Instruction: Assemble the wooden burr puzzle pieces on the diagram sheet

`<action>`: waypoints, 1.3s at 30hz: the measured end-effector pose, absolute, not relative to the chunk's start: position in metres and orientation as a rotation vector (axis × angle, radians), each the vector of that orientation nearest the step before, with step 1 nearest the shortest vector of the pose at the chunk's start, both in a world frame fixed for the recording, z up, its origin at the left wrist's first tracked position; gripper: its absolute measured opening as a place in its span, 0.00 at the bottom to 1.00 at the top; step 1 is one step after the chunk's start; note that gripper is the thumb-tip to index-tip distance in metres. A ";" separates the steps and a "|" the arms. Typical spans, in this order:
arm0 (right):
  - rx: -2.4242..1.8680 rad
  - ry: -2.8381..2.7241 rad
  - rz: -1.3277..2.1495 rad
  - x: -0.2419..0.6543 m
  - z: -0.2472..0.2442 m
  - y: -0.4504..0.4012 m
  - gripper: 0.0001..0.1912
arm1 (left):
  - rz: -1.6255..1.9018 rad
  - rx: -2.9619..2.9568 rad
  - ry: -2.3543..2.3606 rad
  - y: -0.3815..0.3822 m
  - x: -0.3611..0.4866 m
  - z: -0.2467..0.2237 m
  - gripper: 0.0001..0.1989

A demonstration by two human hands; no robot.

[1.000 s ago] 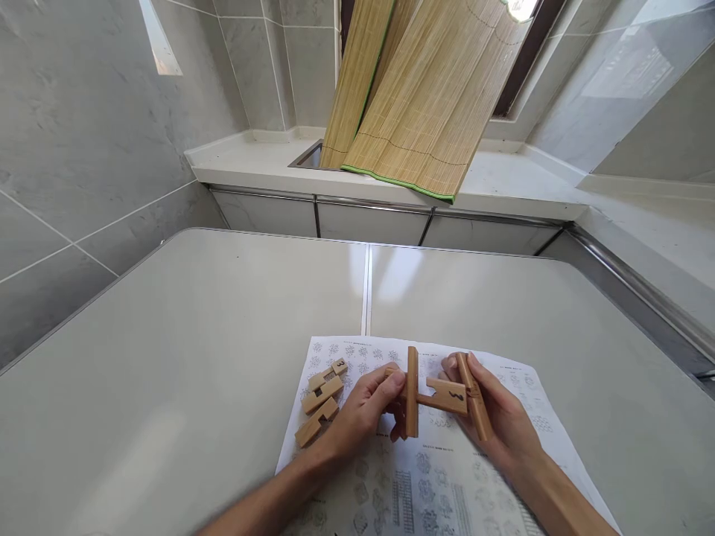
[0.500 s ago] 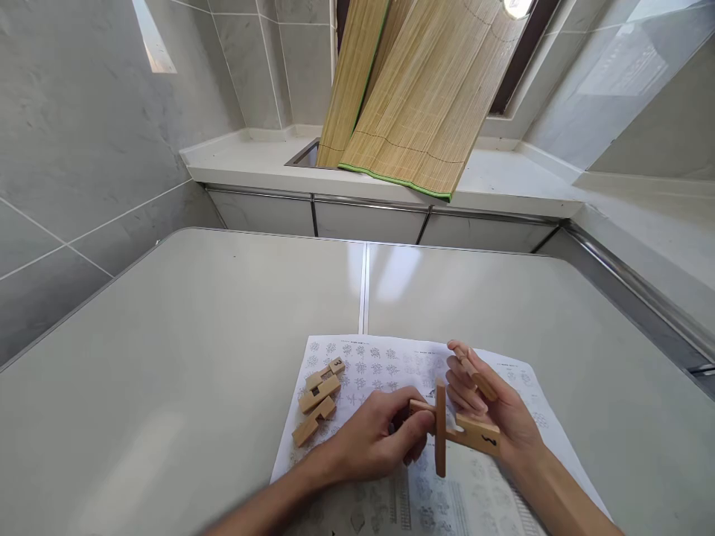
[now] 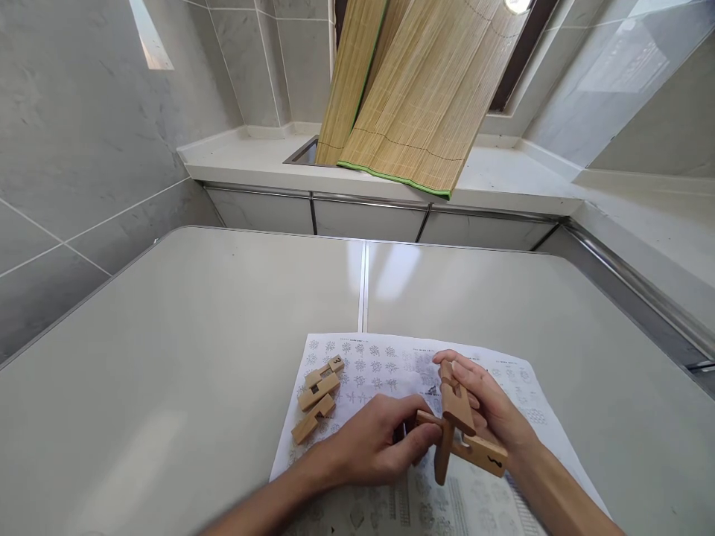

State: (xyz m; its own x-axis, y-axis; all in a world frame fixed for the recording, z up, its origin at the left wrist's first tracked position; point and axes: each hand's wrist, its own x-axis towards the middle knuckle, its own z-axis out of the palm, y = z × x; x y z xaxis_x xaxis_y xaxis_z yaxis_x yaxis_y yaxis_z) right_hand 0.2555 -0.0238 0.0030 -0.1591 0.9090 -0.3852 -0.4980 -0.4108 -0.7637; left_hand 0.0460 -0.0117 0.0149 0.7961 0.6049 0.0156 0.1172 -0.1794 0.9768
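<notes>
My left hand (image 3: 385,439) is closed, thumb and fingers pinching the left end of some joined wooden puzzle pieces (image 3: 444,454). One bar of these runs crosswise to a notched bar (image 3: 485,454) with a black mark on its right end. My right hand (image 3: 497,409) grips another notched wooden puzzle piece (image 3: 456,402) between thumb and fingers, tilted just above the crossing. Whether it touches the joined pieces I cannot tell. Several loose notched pieces (image 3: 319,387) lie to the left of my hands, the farthest marked with a 3.
Under the hands lies a large printed sheet (image 3: 357,350) with rows of small diagrams, on a pale table (image 3: 195,335) with a centre seam. Behind the table are a white ledge (image 3: 251,165) and a hanging bamboo blind (image 3: 413,112). Grey tiled walls (image 3: 112,112) stand at the sides.
My right hand has brought its notched piece left and down toward the crossing of the joined pieces, turning its face toward me. The joined pieces have tilted slightly. The loose pieces stay put.
</notes>
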 end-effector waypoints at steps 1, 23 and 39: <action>-1.029 -0.575 1.786 0.256 0.002 -0.024 0.24 | 0.481 1.736 0.571 -0.012 0.046 0.015 0.16; -1.061 -0.657 1.996 0.255 -0.002 -0.025 0.17 | 0.589 1.658 0.625 -0.014 0.047 0.010 0.17; -1.041 -0.776 2.047 0.262 -0.009 -0.025 0.20 | 0.615 1.327 0.663 -0.012 0.049 0.009 0.24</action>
